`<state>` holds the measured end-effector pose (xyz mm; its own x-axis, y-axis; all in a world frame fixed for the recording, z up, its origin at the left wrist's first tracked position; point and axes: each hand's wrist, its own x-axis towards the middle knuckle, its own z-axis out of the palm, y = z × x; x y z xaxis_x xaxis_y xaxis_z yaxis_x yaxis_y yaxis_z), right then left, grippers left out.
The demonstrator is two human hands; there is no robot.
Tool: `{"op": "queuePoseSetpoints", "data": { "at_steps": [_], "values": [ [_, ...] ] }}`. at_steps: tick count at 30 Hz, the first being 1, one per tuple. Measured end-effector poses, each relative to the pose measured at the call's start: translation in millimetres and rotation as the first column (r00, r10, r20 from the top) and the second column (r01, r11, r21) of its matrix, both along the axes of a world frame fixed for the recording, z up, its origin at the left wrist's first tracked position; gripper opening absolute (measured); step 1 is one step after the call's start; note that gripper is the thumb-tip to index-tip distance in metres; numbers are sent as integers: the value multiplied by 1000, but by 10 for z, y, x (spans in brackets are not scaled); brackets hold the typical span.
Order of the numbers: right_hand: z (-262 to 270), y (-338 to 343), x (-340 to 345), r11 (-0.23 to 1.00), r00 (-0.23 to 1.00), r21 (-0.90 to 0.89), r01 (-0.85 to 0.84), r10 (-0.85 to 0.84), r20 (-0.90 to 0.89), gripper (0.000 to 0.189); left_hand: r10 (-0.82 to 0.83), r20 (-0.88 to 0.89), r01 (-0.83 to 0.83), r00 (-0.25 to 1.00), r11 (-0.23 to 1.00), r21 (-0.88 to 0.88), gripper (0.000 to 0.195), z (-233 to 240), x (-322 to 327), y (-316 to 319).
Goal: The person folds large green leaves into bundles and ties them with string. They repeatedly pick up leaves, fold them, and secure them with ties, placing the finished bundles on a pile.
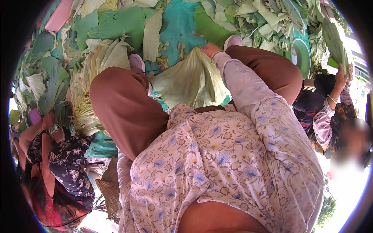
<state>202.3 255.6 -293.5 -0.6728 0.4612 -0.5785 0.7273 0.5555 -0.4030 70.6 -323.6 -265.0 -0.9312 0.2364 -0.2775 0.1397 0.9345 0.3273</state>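
My right hand (211,51), with a thin bangle at its wrist, pinches the pointed top of a large pale green dried leaf (192,78), probably a lotus leaf. The leaf hangs in folds and spreads between my bent knees over a teal ground sheet (177,32). My left sleeve (123,171) runs down behind my left thigh, and the hand itself cannot be made out. A fanned bundle of pale leaves (87,96) lies outside my left knee. A thin blue string (150,71) shows by my left shoe (136,62).
Flat green leaves (122,27) and a heap of drying leaves (262,17) cover the ground ahead. A round green plastic container (306,58) stands at the right. One co-worker (67,163) sits at left holding leaves; another (329,113) at right lifts a leaf bundle (335,43).
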Motion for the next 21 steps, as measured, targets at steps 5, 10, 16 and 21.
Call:
{"op": "queuePoseSetpoints", "data": {
  "at_steps": [5, 10, 16, 21],
  "values": [
    [-363, -31, 281, 997, 974, -17, 72, -67, 216, 92, 144, 259, -131, 955, 989, -68, 43, -239, 536, -136],
    [-394, -23, 208, 986, 950, -113, 120, -81, 302, 114, 204, 391, -167, 897, 978, -127, 41, -289, 721, -219],
    [-463, -120, -22, 967, 905, -71, 243, -200, 374, 111, 234, 474, -182, 849, 971, -154, 39, -389, 832, -165],
    [-319, -58, -107, 930, 881, -287, 231, -74, 467, 101, 226, 523, -154, 822, 972, -178, 38, -459, 848, -117]
  ]
}}
